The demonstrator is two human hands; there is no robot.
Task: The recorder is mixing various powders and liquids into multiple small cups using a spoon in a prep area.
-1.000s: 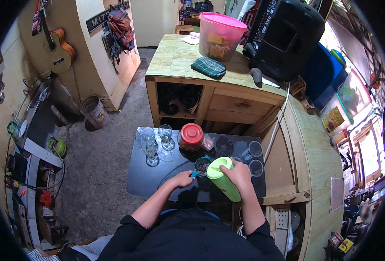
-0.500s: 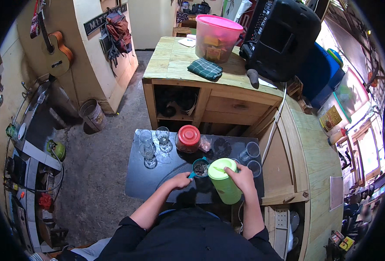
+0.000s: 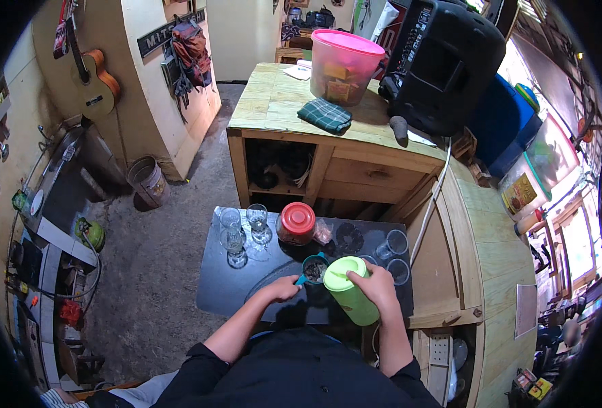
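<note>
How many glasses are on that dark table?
5 clearly. At left on the table: a front glass, back glass and third glass alongside. At right: far glass and near glass. The right hand may hide another.

- This place seems to be a kitchen inside a home.
- The green gas cylinder (image 3: 92, 235), the drinking glasses (image 3: 256, 218) and the light-green jug (image 3: 356, 306) show a kitchen.
- The hanging guitar (image 3: 98, 102) and the hanging backpack (image 3: 191, 52) suggest that people live here.

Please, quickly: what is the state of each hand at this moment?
Left hand: closed, holding a round teal vessel by its handle.
Right hand: closed, holding a lidded, tall light-green plastic pitcher.
</note>
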